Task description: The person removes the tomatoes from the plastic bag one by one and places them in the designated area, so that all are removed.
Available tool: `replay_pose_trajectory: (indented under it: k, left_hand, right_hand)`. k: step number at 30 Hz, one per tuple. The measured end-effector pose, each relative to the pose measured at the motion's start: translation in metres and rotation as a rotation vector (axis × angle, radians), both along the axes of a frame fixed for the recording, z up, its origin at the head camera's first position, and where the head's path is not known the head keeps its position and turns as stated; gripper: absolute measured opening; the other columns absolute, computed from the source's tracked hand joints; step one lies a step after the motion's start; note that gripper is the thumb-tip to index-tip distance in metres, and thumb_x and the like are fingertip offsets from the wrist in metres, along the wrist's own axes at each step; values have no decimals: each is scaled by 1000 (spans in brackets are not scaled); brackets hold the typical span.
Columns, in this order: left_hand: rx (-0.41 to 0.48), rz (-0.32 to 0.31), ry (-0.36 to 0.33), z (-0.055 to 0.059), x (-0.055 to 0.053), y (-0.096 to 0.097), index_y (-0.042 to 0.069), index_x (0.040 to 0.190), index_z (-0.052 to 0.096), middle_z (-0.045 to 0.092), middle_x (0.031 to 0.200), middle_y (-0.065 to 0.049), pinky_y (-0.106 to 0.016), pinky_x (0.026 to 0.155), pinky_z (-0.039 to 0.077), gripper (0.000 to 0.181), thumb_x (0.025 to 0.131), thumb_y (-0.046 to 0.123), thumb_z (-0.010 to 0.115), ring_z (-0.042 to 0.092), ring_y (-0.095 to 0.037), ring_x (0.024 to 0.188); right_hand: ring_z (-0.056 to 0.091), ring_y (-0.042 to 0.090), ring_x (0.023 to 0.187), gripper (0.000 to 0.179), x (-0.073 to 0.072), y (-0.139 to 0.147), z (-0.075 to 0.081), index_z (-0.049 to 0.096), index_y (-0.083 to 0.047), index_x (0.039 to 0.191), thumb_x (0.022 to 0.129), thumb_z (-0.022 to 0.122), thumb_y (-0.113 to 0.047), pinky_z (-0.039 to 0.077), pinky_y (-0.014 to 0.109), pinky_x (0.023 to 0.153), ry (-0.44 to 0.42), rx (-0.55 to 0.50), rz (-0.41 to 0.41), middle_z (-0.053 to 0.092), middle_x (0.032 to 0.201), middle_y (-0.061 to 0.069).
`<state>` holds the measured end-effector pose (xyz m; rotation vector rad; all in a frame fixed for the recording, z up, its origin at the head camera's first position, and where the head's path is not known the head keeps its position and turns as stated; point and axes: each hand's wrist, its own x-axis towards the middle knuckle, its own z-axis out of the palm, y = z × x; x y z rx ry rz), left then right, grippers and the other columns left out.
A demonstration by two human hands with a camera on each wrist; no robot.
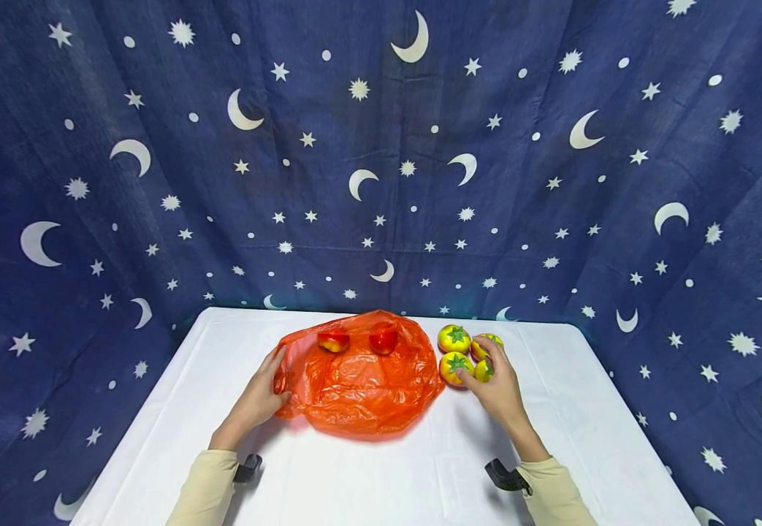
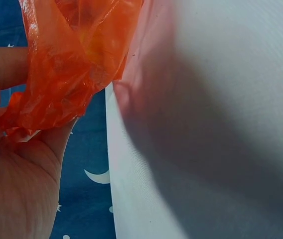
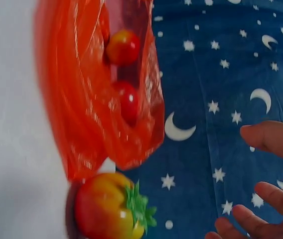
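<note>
A thin orange-red plastic bag [image 1: 370, 383] lies spread on the white table. My left hand [image 1: 256, 394] grips its left edge, with thumb and fingers around the crumpled plastic in the left wrist view. Two red-and-yellow apples [image 1: 333, 340] show at the bag's far side; the right wrist view has them inside its open mouth. Just right of the bag, several yellow-red tomatoes [image 1: 454, 338] with green leafy tops sit close together. Over their near right side is my right hand [image 1: 502, 391]. Its fingers are spread and hold nothing in the right wrist view, apart from the tomato [image 3: 104, 204] seen there.
The white table [image 1: 381, 482] ends at a dark blue curtain [image 1: 328, 190] with moons and stars, which hangs behind it and on both sides. Each wrist wears a black camera mount [image 1: 507, 476].
</note>
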<state>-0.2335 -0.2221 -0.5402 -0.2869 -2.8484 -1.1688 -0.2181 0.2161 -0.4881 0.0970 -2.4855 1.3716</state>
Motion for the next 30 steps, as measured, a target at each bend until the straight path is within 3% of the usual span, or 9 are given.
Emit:
replay_pose_trajectory:
  k: [13, 30]
  left_hand:
    - [-2, -7, 47, 3, 0, 1, 1, 156, 21, 20, 160, -23, -60, 114, 31, 94, 76, -5, 71, 32, -50, 141]
    - [4, 14, -21, 3, 2, 2, 3, 156, 19, 17, 161, -22, -59, 116, 28, 92, 79, -3, 69, 28, -49, 143]
  right_hand:
    - [52, 38, 129, 59, 1, -48, 3, 54, -7, 135, 81, 77, -10, 43, 56, 108, -1, -97, 179, 53, 139, 14]
    - [56, 31, 127, 52, -7, -104, -1, 58, -21, 132, 83, 76, -17, 44, 54, 108, -89, -127, 372, 58, 135, 4]
